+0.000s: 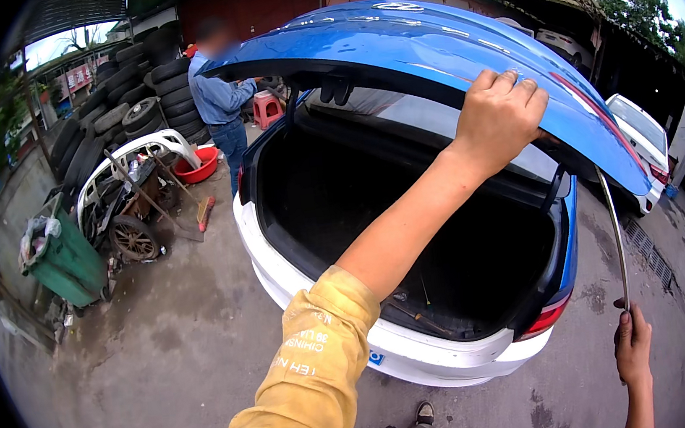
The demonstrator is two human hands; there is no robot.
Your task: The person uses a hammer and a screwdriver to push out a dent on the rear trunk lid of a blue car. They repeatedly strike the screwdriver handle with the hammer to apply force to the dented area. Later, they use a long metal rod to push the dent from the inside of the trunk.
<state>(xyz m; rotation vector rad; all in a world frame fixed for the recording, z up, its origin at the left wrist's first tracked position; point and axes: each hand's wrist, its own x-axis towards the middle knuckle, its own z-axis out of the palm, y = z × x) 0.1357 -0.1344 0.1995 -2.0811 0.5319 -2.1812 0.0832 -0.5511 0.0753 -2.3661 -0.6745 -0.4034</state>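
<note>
Gripping near edge of raised blue trunk lid [434,51] with left hand [505,118]. Clutching thin metal rod [618,242] at right in right hand [634,346], well apart from left.

Stacked black tires [172,85] stand beyond a green bin [69,264].

From where I stood, I counted one left hand [505,113], one right hand [633,343], one rod [619,242], one trunk lid [459,48], at least one other person [222,105], one red basin [200,168], one green bin [69,260], one broom [206,213], two shoes [424,413], and more tires [173,88] than I could number.
</note>
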